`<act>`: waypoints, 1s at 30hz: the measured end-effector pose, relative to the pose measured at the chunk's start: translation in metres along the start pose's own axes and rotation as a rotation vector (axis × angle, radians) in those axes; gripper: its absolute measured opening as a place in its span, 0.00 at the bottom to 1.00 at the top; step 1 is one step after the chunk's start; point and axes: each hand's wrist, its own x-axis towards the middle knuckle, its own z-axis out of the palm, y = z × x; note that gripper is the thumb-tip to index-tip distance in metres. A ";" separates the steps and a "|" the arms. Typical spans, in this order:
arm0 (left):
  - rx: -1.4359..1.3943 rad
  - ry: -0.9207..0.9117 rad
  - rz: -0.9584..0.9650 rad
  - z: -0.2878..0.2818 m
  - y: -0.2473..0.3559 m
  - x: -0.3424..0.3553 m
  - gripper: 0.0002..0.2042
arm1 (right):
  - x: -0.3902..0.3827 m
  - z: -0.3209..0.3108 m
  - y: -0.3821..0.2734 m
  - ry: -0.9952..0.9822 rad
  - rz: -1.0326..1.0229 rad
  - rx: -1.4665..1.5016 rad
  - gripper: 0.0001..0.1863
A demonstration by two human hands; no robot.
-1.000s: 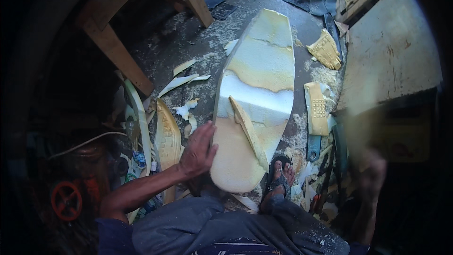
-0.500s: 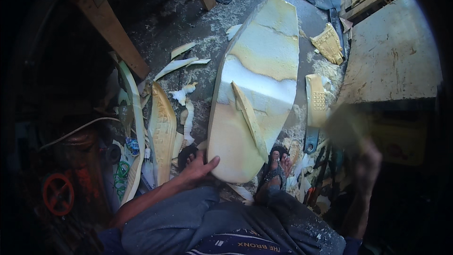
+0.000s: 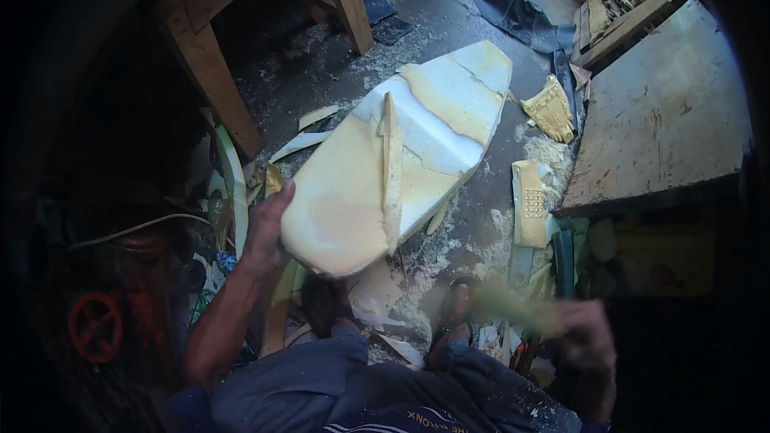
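Littered floor (image 3: 493, 184); foam block (image 3: 423, 174) yellow-white, tapered, ridged.

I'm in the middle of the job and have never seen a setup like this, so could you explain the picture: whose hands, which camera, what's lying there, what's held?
There is no machine here: these are a person's own bare hands. The camera is the left of two worn on the head, looking down; its fisheye lens bends straight edges near the rim.

The left hand touches the left edge of a large pale block at its rounded near end. A narrow strip lies across its top. The right hand holds a pale object, too blurred to identify.

On the dusty floor lie scraps, including a yellowish piece with raised bumps. Wooden furniture stands at upper left.
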 end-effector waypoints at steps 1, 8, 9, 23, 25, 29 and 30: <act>0.002 -0.006 0.007 -0.006 0.009 0.010 0.26 | 0.005 0.006 0.000 0.028 0.031 0.061 0.14; 0.083 -0.010 -0.058 -0.064 0.076 0.069 0.25 | 0.013 0.016 -0.006 0.137 0.055 0.292 0.13; 0.104 -0.056 -0.035 -0.071 0.085 0.076 0.25 | 0.014 0.015 -0.007 0.011 -0.063 0.251 0.12; 0.228 0.014 -0.201 -0.095 0.143 0.121 0.23 | 0.032 0.022 -0.039 0.312 0.259 0.305 0.08; 0.214 0.034 -0.206 -0.096 0.147 0.126 0.23 | 0.032 0.016 -0.029 0.882 0.513 0.526 0.11; 0.258 0.083 -0.120 -0.094 0.145 0.123 0.21 | 0.009 0.014 -0.016 0.205 0.176 0.250 0.09; 0.264 0.049 -0.115 -0.092 0.146 0.122 0.21 | 0.010 0.014 -0.010 0.292 0.224 0.281 0.09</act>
